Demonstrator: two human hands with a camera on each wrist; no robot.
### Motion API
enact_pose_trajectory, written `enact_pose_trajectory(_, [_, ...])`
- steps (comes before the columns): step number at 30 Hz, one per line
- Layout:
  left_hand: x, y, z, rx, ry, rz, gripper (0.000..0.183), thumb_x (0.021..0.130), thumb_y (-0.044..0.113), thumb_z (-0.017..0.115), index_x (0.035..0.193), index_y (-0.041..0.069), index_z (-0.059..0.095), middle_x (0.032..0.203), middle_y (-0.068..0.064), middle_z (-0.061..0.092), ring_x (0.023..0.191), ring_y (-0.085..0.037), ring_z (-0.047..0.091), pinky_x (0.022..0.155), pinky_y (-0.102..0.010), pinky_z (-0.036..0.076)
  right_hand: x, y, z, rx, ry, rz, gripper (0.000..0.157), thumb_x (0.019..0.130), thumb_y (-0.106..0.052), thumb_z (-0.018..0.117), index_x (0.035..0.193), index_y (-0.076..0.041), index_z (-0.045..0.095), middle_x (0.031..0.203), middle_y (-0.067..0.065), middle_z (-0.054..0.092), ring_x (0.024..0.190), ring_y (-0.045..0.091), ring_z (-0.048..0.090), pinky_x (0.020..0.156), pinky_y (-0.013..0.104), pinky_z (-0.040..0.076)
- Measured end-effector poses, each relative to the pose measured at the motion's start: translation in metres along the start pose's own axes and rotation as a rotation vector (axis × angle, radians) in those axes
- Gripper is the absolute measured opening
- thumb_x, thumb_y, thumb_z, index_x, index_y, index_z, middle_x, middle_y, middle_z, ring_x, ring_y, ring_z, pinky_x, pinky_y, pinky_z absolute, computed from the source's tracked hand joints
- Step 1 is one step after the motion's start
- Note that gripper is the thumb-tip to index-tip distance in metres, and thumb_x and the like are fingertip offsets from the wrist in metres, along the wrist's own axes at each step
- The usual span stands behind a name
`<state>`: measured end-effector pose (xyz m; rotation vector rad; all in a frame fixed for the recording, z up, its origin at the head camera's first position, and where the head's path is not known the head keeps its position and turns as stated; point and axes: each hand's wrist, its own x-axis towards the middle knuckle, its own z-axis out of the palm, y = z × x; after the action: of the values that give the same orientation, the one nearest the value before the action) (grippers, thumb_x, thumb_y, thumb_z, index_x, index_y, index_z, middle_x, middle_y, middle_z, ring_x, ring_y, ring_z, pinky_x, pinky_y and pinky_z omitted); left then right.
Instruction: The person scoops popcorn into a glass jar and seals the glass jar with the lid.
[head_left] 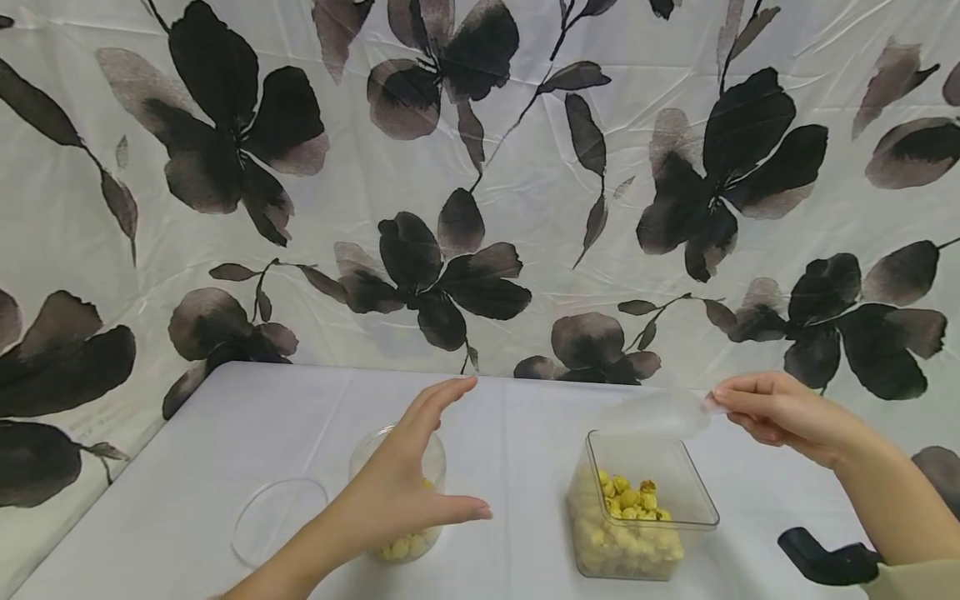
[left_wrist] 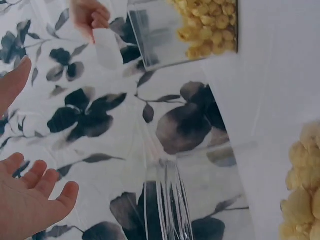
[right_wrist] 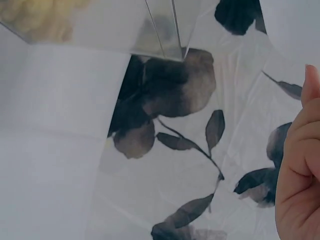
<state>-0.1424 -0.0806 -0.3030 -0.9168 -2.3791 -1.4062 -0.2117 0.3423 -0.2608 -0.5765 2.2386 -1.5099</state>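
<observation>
My right hand (head_left: 795,417) pinches the end of a translucent white scoop (head_left: 660,414) above a clear square container (head_left: 652,550) holding yellow popcorn (head_left: 630,500). The scoop looks white and round-cornered in the left wrist view (left_wrist: 107,50). My left hand (head_left: 390,492) is held up with thumb and fingers spread wide apart, nothing between them. It overlaps a round clear jar (head_left: 367,454) with some popcorn at the bottom, partly hiding it in the head view. Curled fingers (right_wrist: 300,175) of the right hand show at the edge of the right wrist view.
A clear round lid (head_left: 247,508) lies on the white tablecloth (head_left: 517,467), left of the jar. Near the right forearm is a black curved object (head_left: 825,557). Behind the table hangs a white floral curtain (head_left: 540,217).
</observation>
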Motion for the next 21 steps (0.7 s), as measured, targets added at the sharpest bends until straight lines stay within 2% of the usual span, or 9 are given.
enact_pose_trajectory(3, [0.003, 0.004, 0.007, -0.004, -0.024, 0.042, 0.102, 0.062, 0.021, 0.087, 0.145, 0.023, 0.027, 0.145, 0.007, 0.03, 0.132, -0.016, 0.031, 0.101, -0.047, 0.034, -0.002, -0.002, -0.002, -0.079, 0.016, 0.011, 0.031, 0.099, -0.006, 0.04, 0.092, -0.017, 0.068, 0.062, -0.004, 0.043, 0.048, 0.022, 0.022, 0.043, 0.036, 0.015])
enact_pose_trajectory(6, [0.007, 0.006, 0.016, -0.005, -0.062, 0.043, 0.101, 0.064, 0.024, 0.087, 0.145, 0.026, 0.026, 0.144, 0.011, 0.029, 0.132, -0.011, 0.03, 0.104, -0.044, 0.032, -0.003, -0.004, -0.004, -0.148, 0.032, 0.043, 0.028, 0.099, -0.008, 0.042, 0.092, -0.016, 0.068, 0.058, -0.003, 0.039, 0.046, 0.019, 0.023, 0.041, 0.036, 0.016])
enact_pose_trajectory(10, [0.012, 0.007, 0.029, -0.029, -0.11, 0.018, 0.101, 0.064, 0.028, 0.086, 0.144, 0.031, 0.026, 0.143, 0.015, 0.028, 0.132, -0.009, 0.029, 0.105, -0.042, 0.031, -0.005, -0.007, -0.005, -0.258, 0.063, 0.082, 0.026, 0.1, -0.013, 0.043, 0.1, -0.001, 0.066, 0.053, -0.002, 0.031, 0.043, 0.015, 0.024, 0.039, 0.034, 0.019])
enact_pose_trajectory(14, [0.015, 0.004, 0.046, -0.079, -0.146, -0.013, 0.102, 0.063, 0.029, 0.087, 0.144, 0.031, 0.026, 0.143, 0.014, 0.027, 0.132, -0.011, 0.03, 0.105, -0.043, 0.031, -0.007, -0.013, -0.004, -0.393, 0.106, 0.089, 0.031, 0.099, -0.015, 0.045, 0.106, 0.012, 0.06, 0.053, -0.001, 0.033, 0.043, 0.012, 0.026, 0.037, 0.03, 0.023])
enact_pose_trajectory(19, [0.02, -0.003, 0.073, -0.171, -0.185, -0.087, 0.101, 0.064, 0.026, 0.087, 0.144, 0.028, 0.026, 0.143, 0.008, 0.03, 0.13, -0.015, 0.032, 0.1, -0.038, 0.037, -0.006, -0.023, 0.005, -0.584, 0.12, 0.066, 0.026, 0.097, -0.015, 0.05, 0.104, 0.005, 0.064, 0.062, -0.004, 0.041, 0.053, 0.009, 0.037, 0.046, 0.027, 0.035])
enact_pose_trajectory(21, [0.022, -0.007, 0.084, -0.218, -0.196, -0.128, 0.1, 0.064, 0.025, 0.087, 0.144, 0.027, 0.026, 0.142, 0.006, 0.031, 0.129, -0.016, 0.032, 0.098, -0.037, 0.039, -0.004, -0.026, 0.012, -0.675, 0.117, 0.036, 0.02, 0.095, -0.014, 0.053, 0.099, 0.001, 0.066, 0.065, -0.005, 0.044, 0.058, 0.008, 0.039, 0.049, 0.027, 0.036])
